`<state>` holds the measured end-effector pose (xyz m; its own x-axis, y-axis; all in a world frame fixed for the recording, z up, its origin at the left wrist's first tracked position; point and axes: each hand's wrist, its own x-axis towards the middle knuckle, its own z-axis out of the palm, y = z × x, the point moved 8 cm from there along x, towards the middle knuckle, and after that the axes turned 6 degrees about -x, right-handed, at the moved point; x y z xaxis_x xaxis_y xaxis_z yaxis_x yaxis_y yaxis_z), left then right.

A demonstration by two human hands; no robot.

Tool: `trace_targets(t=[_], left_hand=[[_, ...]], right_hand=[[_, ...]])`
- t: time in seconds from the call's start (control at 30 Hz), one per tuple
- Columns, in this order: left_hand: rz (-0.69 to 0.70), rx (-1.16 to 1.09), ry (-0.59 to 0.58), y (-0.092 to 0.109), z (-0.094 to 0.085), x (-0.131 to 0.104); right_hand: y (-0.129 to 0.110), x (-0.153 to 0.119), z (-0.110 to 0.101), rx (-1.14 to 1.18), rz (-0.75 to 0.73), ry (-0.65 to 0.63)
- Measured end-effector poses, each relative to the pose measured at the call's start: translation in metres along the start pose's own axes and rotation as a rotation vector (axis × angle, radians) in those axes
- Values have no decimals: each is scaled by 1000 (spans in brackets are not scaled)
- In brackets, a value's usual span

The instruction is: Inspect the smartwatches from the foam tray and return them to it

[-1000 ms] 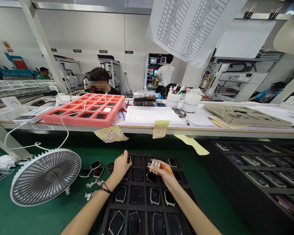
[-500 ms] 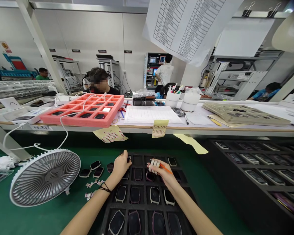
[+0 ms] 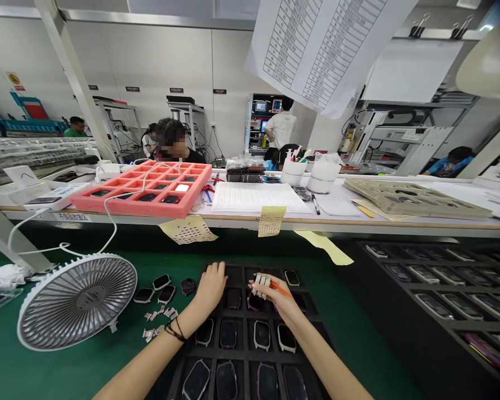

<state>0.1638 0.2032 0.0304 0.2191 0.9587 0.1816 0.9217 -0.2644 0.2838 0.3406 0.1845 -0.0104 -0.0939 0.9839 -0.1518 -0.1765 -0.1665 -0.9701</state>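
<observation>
A black compartment tray [image 3: 245, 316] lies before me with watch-like devices such as a pale-framed one [image 3: 261, 335] and a purple-framed one [image 3: 228, 334]. My left hand [image 3: 211, 286] is over the tray's upper left compartment, fingers bent down; whatever they hold is hidden. My right hand [image 3: 275, 291] is closed around several small whitish pieces [image 3: 260, 284] and an orange stick [image 3: 281, 289], above the tray's upper middle. Loose devices [image 3: 166, 294] and small pinkish-white pieces [image 3: 152, 333] lie on the green mat left of the tray.
A white fan [image 3: 77, 303] stands at the left. A shelf edge [image 3: 233, 220] crosses ahead, bearing a pink tray [image 3: 129, 206], papers and white pots. Another black tray [image 3: 400, 311] with devices is at the right. People are in the background.
My left hand has shifted slightly right and down over the tray; the dark device seen at its fingertips is now out of sight. My right hand still holds the pieces.
</observation>
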Motion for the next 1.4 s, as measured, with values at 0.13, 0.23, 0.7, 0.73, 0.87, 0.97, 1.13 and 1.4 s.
trace_targets(t=[0.13,0.23,0.7,0.73,0.87,0.97,1.13,1.4], left_hand=[[512,-420,-122,61,-13,-18],[609,-645,-199,78,-17,-17],[384,-411,-67,63,19,46],[375,-405,-66,59,21,48],[336,-361,-38,37,12,46],[348,-292,-65,22,8,34],[372,-196,-171,8,28,15],[321,-628,27,55,-67,17]], right_hand=[[-1,-3,7,82,39,-103],[2,-4,11,112,64,-142],[-36,26,-39,-291,-271,172],[-37,29,-38,-346,-288,170],[-39,40,-41,-464,-325,160],[-35,47,-46,-555,-345,190],[-24,50,-51,-704,-379,242],[-32,25,-65,-838,-484,314]])
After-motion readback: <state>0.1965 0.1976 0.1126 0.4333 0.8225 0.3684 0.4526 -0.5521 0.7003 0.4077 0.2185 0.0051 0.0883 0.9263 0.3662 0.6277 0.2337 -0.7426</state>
